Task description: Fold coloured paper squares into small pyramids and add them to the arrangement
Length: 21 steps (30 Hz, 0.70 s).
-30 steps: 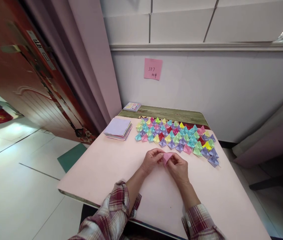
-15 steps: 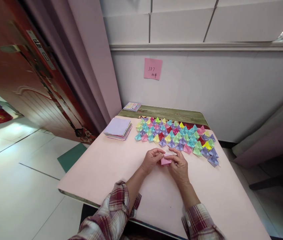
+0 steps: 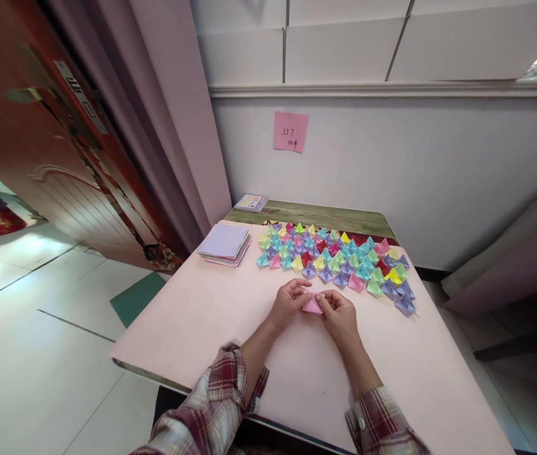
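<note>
A small piece of folded pink paper (image 3: 313, 306) is held just above the middle of the table, between both hands. My left hand (image 3: 290, 302) pinches its left side with thumb and fingers. At its right upper edge, my right hand (image 3: 341, 311) closes thumb and forefinger on it. Fingers cover the paper's upper part, so its full fold does not show. Just beyond the hands stand rows of folded paper boats (image 3: 326, 273) in purple, blue, green, yellow, red and pink.
A stack of square coloured paper (image 3: 223, 242) lies left of the boats on the pink-covered table (image 3: 193, 316). Behind it is a small packet (image 3: 251, 203). A pink note (image 3: 290, 131) is stuck on the wall. A green sheet (image 3: 136, 297) lies beside the table's left edge.
My right hand's fingers have drawn in from being lifted over the paper to a pinch at its edge. The pink paper has shifted slightly left. My left hand has barely moved.
</note>
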Each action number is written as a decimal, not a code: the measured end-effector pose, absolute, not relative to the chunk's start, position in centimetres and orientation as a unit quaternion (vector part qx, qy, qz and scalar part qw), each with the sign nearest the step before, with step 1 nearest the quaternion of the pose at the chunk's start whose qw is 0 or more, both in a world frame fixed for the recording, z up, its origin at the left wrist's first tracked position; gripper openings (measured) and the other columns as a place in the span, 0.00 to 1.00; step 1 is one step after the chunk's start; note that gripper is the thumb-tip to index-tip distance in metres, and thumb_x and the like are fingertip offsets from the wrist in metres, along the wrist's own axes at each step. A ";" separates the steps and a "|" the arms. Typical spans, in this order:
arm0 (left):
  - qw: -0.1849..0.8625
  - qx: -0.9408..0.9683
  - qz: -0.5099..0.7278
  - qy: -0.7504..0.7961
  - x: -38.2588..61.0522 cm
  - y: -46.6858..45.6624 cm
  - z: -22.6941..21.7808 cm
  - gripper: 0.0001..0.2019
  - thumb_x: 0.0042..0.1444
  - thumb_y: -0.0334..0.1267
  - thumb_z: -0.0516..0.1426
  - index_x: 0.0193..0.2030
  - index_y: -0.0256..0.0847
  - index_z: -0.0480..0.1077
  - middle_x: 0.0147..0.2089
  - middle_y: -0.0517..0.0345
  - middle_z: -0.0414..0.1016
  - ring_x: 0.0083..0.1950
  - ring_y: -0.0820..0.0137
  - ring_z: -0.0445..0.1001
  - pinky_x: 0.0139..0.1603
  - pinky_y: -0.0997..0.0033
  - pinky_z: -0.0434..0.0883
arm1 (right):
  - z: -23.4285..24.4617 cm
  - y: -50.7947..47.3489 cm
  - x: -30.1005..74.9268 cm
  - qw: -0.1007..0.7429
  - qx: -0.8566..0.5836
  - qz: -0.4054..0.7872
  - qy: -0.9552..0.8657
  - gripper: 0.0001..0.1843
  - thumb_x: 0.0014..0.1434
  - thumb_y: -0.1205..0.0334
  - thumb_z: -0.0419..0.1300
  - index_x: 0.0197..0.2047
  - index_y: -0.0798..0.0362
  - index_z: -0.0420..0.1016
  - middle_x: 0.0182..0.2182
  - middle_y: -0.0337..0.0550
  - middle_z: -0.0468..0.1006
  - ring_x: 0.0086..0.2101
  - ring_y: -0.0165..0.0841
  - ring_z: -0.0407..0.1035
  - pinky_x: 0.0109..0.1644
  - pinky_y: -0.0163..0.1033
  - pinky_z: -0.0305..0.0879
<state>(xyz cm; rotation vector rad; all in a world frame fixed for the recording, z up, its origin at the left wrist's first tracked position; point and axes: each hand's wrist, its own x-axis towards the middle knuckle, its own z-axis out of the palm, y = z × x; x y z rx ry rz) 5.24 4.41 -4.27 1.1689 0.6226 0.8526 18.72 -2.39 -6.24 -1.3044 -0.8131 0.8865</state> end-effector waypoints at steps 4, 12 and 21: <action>0.730 0.536 0.333 0.262 5.3 4.4 -4.3 0.24 0.43 0.43 0.68 0.45 0.36 0.69 0.30 0.57 0.77 0.26 0.72 0.72 0.30 0.73 0.68 | -5.8 -2.4 18.6 0.669 -0.550 0.384 -0.320 0.18 0.50 0.47 0.68 0.34 0.53 0.74 0.24 0.38 0.75 0.23 0.30 0.66 0.25 0.33 0.63; 0.705 0.578 0.331 0.242 5.3 4.1 -4.1 0.19 0.50 0.45 0.65 0.44 0.35 0.70 0.26 0.62 0.72 0.25 0.76 0.67 0.29 0.76 0.62 | -5.5 -2.5 18.5 0.650 -0.546 0.383 -0.363 0.18 0.51 0.48 0.68 0.38 0.52 0.73 0.27 0.40 0.77 0.27 0.33 0.71 0.31 0.36 0.68; 0.686 0.578 0.353 0.266 5.1 4.2 -3.8 0.12 0.54 0.41 0.60 0.44 0.38 0.71 0.20 0.69 0.59 0.21 0.78 0.56 0.25 0.78 0.55 | -6.1 -2.5 18.6 0.639 -0.583 0.350 -0.359 0.17 0.52 0.49 0.65 0.40 0.52 0.74 0.19 0.34 0.71 0.19 0.29 0.63 0.23 0.32 0.59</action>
